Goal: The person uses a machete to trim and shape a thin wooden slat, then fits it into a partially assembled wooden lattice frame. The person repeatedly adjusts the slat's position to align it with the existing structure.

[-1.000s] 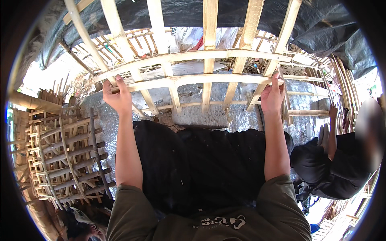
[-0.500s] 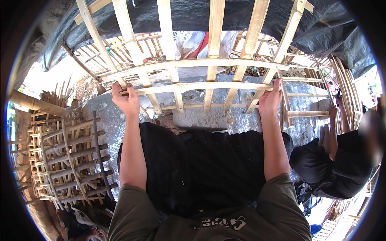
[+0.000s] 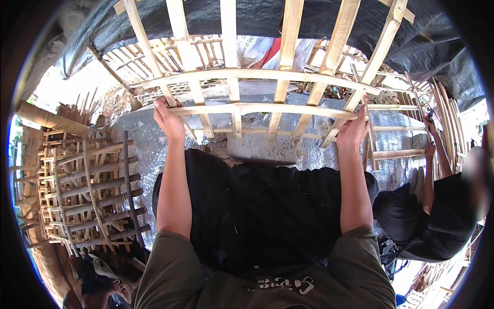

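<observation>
A lattice frame of pale bamboo slats [image 3: 288, 108] is held up in front of me. Several long slats fan away upward, and crosswise strips run over them. My left hand [image 3: 170, 122] is closed round the left end of the nearest crosswise strip, where it meets the outer slat. At the opposite end, my right hand [image 3: 353, 131] grips the same frame near its right outer slat, thumb pointing up. The near slat ends hang above a grey stone block [image 3: 262, 148], beyond my black-clothed lap [image 3: 267, 206].
A stack of bamboo lattices [image 3: 92, 190] stands on the left. On the right, a co-worker in black [image 3: 417, 219] sits with hands at another bamboo frame [image 3: 399, 154]. Dark plastic sheeting [image 3: 432, 46] hangs at the back. Silvery sheeting [image 3: 139, 139] covers the ground.
The frame and both my hands sit slightly further right and higher in the picture, and the surroundings have shifted slightly too. Both hands keep their grip.
</observation>
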The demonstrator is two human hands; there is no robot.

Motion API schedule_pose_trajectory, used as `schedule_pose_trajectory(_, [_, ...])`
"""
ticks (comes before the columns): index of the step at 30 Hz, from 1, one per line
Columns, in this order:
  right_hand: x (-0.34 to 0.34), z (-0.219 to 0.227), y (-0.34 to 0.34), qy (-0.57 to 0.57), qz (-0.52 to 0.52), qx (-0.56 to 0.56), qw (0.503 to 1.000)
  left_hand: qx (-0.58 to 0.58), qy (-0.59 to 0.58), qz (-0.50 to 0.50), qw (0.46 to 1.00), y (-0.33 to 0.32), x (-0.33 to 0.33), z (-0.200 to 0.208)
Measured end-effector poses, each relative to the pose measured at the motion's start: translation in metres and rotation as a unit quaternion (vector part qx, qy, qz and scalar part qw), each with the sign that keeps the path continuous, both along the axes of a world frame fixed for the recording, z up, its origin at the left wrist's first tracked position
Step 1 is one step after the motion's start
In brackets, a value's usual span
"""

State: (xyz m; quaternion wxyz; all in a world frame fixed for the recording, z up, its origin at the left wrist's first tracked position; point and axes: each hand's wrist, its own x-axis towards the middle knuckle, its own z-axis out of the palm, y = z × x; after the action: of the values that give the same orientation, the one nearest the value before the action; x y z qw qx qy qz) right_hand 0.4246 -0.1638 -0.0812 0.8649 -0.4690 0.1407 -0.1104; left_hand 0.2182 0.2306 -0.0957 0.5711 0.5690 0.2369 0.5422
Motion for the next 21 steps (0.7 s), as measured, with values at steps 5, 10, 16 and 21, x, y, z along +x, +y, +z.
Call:
schedule_pose_trajectory(5, [0.009, -0.011, -0.006, 0.02, -0.007, 0.022, 1.0, -0.028, 0.02, 0.026, 0.999, 0.001, -0.002, 0.003])
schedule_pose_trajectory(10, [-0.003, -0.004, -0.009, 0.021, 0.02, -0.014, 0.999, -0.032, 0.07, 0.077, 0.994, -0.005, -0.004, 0.011])
schedule_pose_trajectory(16, [-0.011, 0.006, -0.012, 0.01, 0.064, 0.012, 0.998, -0.043, 0.074, 0.098, 0.991, -0.008, -0.005, 0.017])
schedule_pose_trajectory(21, [-0.002, -0.003, -0.013, -0.003, 0.037, 0.022, 0.999, -0.05, 0.052, 0.041, 0.997, -0.005, -0.007, 0.014])
